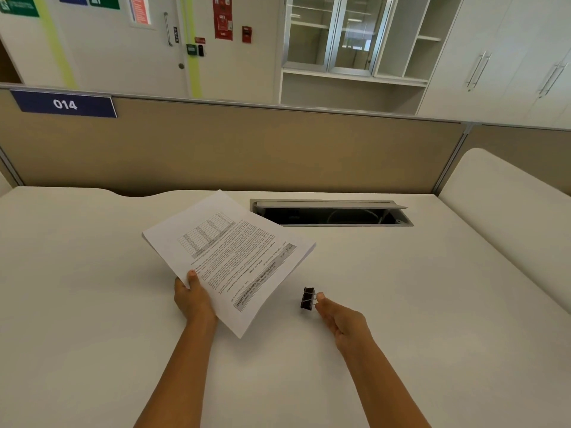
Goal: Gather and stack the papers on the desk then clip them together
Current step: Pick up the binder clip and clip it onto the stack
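Two hands nearest, both busy; left hand (193, 301) gripping the near-left corner of the papers (230, 257), thumb on top, fingers beneath; right hand (343, 319) pinching the wire handles of the binder clip (308, 299) between thumb and fingertips, just right of the stack and apart from it. Judged well along: gathering and stacking apparently done, with one squared stack and no loose sheet seen on the surface (92, 304); clipping not yet done. Papers held over the middle of the surface, printed face up; long axis running from far left to near right, header end at the near right, towards the clip. Clip's black body turned towards the stack, handles towards the right hand; whether squeezed wide or resting on the surface, cannot tell. Farther off, open cable tray (330, 213) set in the surface; beyond it, beige partition (247, 149) with a blue 014 label (65, 104).
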Tool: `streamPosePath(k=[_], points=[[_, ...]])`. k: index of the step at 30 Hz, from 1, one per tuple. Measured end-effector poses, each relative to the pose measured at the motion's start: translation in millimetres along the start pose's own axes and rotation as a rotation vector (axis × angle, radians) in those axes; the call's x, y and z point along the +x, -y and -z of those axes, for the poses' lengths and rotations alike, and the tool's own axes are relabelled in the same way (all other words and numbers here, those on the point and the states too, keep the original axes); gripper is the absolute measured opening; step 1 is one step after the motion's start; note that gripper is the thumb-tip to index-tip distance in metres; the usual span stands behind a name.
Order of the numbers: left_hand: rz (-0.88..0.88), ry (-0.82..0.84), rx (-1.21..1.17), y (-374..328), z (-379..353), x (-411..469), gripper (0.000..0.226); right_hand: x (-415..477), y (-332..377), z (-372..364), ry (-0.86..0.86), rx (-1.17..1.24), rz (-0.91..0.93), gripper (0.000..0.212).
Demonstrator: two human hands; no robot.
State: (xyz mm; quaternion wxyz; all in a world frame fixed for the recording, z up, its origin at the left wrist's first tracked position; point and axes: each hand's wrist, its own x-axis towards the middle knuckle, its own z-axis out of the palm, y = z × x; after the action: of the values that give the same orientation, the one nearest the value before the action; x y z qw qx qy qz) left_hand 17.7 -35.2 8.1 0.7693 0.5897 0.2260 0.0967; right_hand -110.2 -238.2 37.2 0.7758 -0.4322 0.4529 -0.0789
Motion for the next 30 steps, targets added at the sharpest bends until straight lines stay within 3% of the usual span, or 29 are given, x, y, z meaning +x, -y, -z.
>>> streamPosePath(k=[6,9,15,18,20,23,26,30], points=[[-0.008,-0.006,-0.006,-1.4,1.0,-4.7,0.028,7.5,-4.7,-2.0,-0.118,-0.267,0.155,0.024],[-0.018,-0.022,-0.038,-2.1,2.2,-11.1,0.03,11.2,-9.6,-4.9,-0.205,-0.474,0.312,0.044],[-0.036,-0.057,-0.08,-1.3,2.8,-23.3,0.03,5.7,-6.1,-10.4,-0.198,-0.636,0.402,0.07],[-0.038,-0.072,-0.09,-1.2,3.1,-27.0,0.025,-15.3,-2.0,-16.8,-0.107,-0.386,0.485,0.066],[-0.035,-0.08,-0.094,-1.0,2.4,-30.9,0.028,-34.3,-0.3,-27.8,0.114,-0.246,0.433,0.065],[-0.039,-0.088,-0.09,0.3,0.4,-40.7,0.032,-48.2,-9.1,-43.2,0.357,-0.275,0.383,0.052],[-0.029,-0.087,-0.094,1.7,-0.1,-51.4,0.031,-51.5,-13.5,-49.3,0.283,-0.255,0.444,0.027],[-0.03,-0.106,-0.118,1.7,1.3,-53.8,0.031,-51.6,-13.4,-51.8,0.191,-0.306,0.526,0.029]])
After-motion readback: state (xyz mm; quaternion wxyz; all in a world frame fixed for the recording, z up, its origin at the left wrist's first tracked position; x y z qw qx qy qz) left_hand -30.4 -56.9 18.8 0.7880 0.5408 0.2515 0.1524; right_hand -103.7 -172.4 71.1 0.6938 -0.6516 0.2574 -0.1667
